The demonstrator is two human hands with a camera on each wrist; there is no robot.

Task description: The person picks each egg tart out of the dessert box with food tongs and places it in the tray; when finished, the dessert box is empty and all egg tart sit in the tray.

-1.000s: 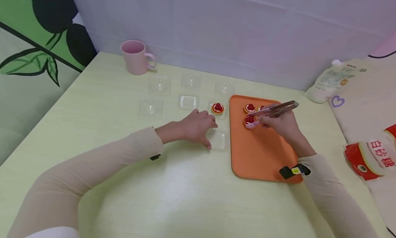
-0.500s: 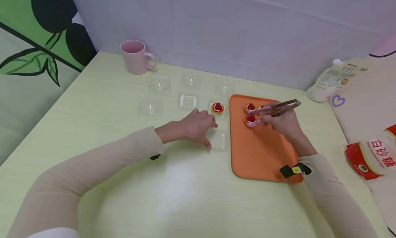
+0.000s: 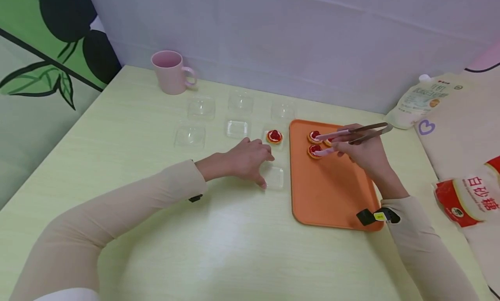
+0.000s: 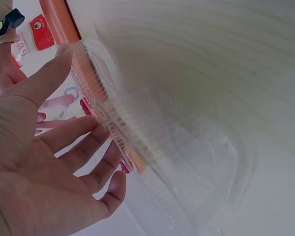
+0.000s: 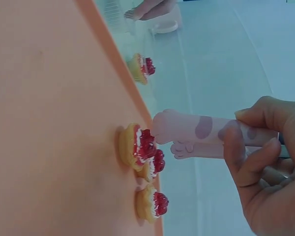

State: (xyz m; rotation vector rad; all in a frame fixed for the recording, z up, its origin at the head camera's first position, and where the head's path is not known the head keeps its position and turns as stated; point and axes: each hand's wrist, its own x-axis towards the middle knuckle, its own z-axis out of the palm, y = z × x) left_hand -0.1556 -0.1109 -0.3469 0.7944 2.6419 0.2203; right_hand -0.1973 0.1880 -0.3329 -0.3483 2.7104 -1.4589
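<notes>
My left hand [image 3: 248,160] holds a clear plastic box [image 3: 275,178] on the table, left of the orange tray. In the left wrist view its thumb and index fingertip touch the rim of this box [image 4: 137,132]. My right hand [image 3: 365,155] grips tongs [image 5: 191,128] with pink paw-shaped tips, which stand apart. The tips are by the front berry tart [image 5: 137,147] on the tray [image 3: 324,201]; whether they touch it I cannot tell. Two more tarts sit behind it, one partly hidden by the tongs in the head view. Another tart [image 3: 274,137] lies in a clear box.
Several clear boxes [image 3: 190,136] stand in rows left of the tray. A pink mug [image 3: 170,73] is at the back left. A spouted pouch [image 3: 419,101] leans at the back right, and a red-and-white sugar bag [image 3: 466,201] lies at the right edge.
My right hand has shifted slightly right, and the tong tips have drawn back from around the front tart. That tart is still on the tray. The left hand has stayed in place.
</notes>
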